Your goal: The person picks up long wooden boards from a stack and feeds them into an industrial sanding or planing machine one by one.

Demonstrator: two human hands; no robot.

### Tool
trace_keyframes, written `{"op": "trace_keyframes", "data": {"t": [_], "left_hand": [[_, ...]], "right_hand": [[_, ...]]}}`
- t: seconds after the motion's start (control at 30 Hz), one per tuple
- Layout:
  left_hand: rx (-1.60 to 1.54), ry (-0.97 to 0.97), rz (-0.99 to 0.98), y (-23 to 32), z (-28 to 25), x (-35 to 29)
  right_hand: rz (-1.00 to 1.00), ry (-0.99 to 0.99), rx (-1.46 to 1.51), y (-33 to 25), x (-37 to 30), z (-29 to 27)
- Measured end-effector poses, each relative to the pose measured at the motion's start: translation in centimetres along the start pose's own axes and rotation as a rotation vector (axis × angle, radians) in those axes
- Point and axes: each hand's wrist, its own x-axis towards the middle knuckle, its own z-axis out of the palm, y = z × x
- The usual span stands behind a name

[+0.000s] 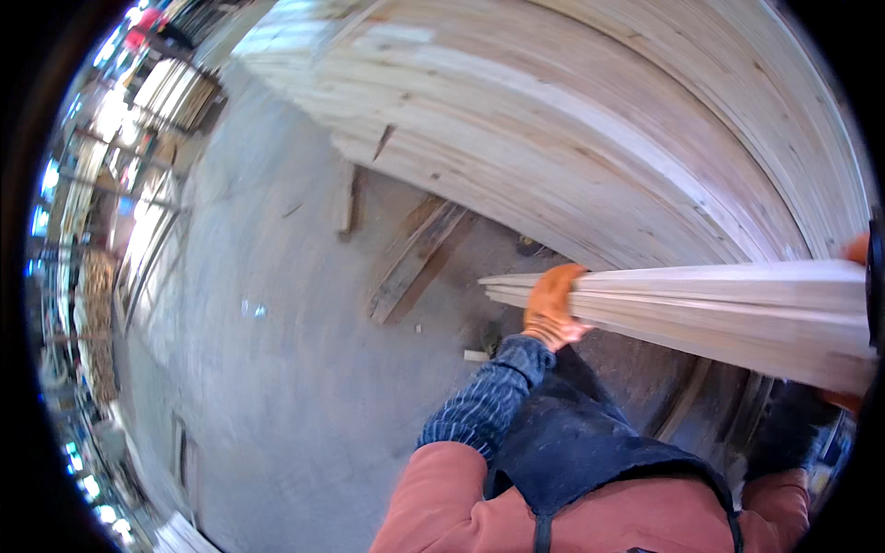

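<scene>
My left hand [551,309], in an orange glove, grips the near end of a bundle of thin pale wooden boards [719,309] that runs across to the right edge. My right hand [857,253], also orange-gloved, shows only as slivers at the far right rim, above and below the same bundle. The boards lie roughly level in front of my chest. I wear a dark apron over a reddish top with blue striped sleeves.
A large stack of pale boards [572,120] fills the upper right. Wooden pallet runners [415,263] lie on the grey concrete floor [267,350] beneath it. More timber stacks and racks [175,92] stand along the far left.
</scene>
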Motion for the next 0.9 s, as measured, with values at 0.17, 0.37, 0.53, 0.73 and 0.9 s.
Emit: {"op": "trace_keyframes", "data": {"t": [0.17,0.37,0.53,0.73,0.9], "left_hand": [[0.149,-0.142,-0.007,-4.6,1.5,-0.6],[0.198,-0.405,-0.032,-3.1,5.2,-0.9],[0.168,-0.598,0.091,-2.7,11.1,-2.1],[0.289,-0.643,0.389,-1.1,18.6,-5.8],[0.623,-0.654,0.361,0.0,23.8,-9.2]], "right_hand": [[-0.509,0.054,-0.547,6.2,-2.4,-8.2],[-0.846,0.341,-0.664,10.7,-9.5,-9.0],[-0.899,0.419,-0.199,9.0,-21.4,-7.5],[-1.310,0.420,-0.467,2.5,-42.4,-6.5],[-1.562,0.482,-0.558,1.2,-59.4,-8.0]]}}
